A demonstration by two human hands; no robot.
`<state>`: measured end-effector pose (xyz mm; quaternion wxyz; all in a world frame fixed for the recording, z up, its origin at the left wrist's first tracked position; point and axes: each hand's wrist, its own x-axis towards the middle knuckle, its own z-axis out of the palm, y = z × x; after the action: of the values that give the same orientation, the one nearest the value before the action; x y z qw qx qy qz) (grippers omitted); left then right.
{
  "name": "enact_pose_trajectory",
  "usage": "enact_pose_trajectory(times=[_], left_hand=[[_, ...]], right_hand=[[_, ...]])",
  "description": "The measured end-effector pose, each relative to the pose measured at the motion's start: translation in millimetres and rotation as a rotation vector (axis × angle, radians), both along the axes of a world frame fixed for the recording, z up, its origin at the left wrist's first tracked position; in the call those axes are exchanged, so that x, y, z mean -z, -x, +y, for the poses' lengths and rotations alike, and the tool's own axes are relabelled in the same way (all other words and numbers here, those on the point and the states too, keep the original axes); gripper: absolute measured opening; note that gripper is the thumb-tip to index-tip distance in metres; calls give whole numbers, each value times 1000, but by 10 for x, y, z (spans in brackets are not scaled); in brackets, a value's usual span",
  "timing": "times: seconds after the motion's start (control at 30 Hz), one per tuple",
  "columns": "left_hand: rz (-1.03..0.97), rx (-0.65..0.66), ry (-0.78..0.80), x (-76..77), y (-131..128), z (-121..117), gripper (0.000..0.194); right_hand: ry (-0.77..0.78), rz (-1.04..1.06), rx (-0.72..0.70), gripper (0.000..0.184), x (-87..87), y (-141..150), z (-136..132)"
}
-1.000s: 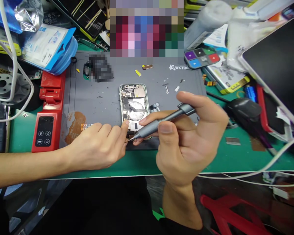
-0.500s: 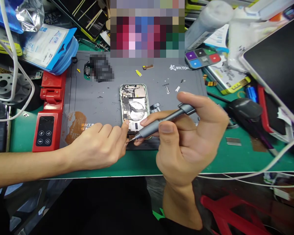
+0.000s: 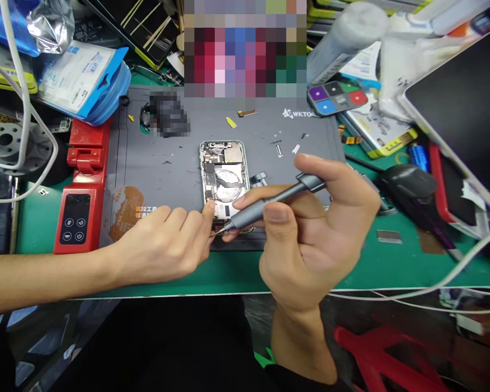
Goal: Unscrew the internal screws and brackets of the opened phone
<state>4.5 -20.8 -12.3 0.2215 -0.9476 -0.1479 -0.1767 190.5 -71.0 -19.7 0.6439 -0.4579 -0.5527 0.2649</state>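
An opened smartphone lies on the grey mat, its inner boards and a round coil area exposed. My left hand is closed at the phone's lower left corner, with its index fingertip pressed on the edge; its thumb is mostly hidden. Pinched between thumb and fingers of my right hand is a grey precision screwdriver, tilted down to the left. Its back end rests against the raised index finger, and its tip is at the phone's bottom end. Exactly what the tip touches is too small to tell.
Small metal parts and a yellow strip lie on the mat beyond the phone. A red device with buttons stands left. On the right are a black tool with a cable and a tablet-like panel.
Almost nothing differs. The screwdriver and my right hand have shifted very slightly left; my left hand keeps its place at the phone's corner.
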Motion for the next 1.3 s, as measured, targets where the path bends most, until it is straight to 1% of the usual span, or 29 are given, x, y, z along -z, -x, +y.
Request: enact_pose_trajectory(times=[0.13, 0.3, 0.5, 0.7, 0.93, 1.13, 1.3], left_hand=[[-5, -4, 6, 8, 3, -3, 39], [-12, -2, 1, 25, 9, 0, 37], [-17, 1, 14, 29, 0, 5, 38], [-22, 7, 22, 31, 5, 1, 37], [-14, 6, 25, 23, 5, -8, 38], [-7, 3, 13, 22, 6, 1, 38], [-10, 7, 21, 26, 7, -6, 38]], right_hand=[[-5, 7, -15, 40, -4, -9, -5], [2, -2, 22, 35, -5, -9, -15], [-14, 2, 30, 36, -2, 5, -2], [-33, -28, 83, 36, -3, 18, 18], [-23, -27, 56, 37, 2, 7, 15], [-32, -38, 74, 38, 4, 14, 13], [-47, -57, 58, 38, 8, 7, 18]])
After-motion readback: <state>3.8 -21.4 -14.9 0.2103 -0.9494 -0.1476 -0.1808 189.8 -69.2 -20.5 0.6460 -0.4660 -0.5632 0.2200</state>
